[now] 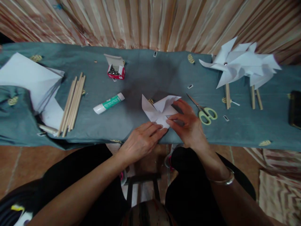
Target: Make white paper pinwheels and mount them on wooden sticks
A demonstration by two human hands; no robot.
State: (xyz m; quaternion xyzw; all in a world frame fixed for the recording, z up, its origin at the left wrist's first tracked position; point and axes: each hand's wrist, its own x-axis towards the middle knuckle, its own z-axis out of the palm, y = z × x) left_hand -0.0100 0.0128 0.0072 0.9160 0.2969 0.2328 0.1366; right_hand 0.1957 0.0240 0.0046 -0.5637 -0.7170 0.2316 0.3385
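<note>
A white paper pinwheel (162,110) with folded blades lies on the cloth near the table's front edge. The fingers of my left hand (143,138) are closed together and press on its lower edge. From the other side, my right hand (187,122) grips the pinwheel's right part, thumb and fingers bent against the paper. Just right of that hand lies a pair of scissors (204,113) with pale green handles, blades pointing up and left. To the left rests a glue stick (108,103) with a green label and white ends.
An open red box (116,72) of small metal pins stands farther back. Several wooden sticks (72,105) lie beside white paper sheets (28,78) at left. Finished-looking pinwheels (246,62) on sticks overlap at back right. A dark object (295,109) sits at the right edge.
</note>
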